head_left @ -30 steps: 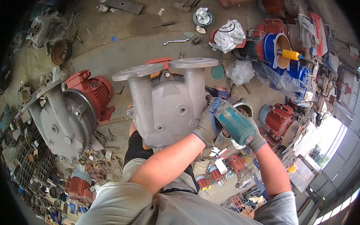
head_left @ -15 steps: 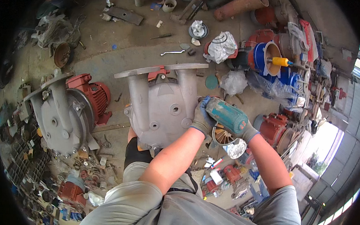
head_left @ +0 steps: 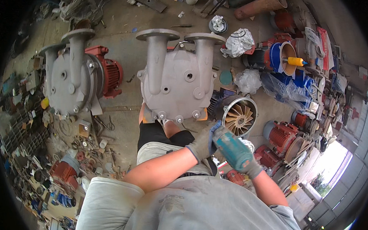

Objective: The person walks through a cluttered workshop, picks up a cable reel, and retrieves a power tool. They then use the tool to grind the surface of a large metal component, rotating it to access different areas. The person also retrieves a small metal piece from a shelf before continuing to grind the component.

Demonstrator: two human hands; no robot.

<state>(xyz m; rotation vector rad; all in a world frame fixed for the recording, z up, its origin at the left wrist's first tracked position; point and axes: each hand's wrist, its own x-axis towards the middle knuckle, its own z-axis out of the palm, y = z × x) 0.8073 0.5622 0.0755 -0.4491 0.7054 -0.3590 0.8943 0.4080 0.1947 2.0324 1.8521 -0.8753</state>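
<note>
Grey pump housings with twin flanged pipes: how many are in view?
2: the front housing, ahead and left of the teal power tool; the left housing, beside a red motor. More could be hidden.

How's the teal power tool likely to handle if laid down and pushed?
The teal power tool should be stiff: its casing looks hard. Probably weighty, given its bulk beside the gloved right hand. Its rounded body might roll.

Dusty floor [head_left: 121, 39] — metal bar [head_left: 150, 2], rusty pipe [head_left: 260, 6], green disc [head_left: 225, 77], crumpled plastic [head_left: 248, 81]
</note>
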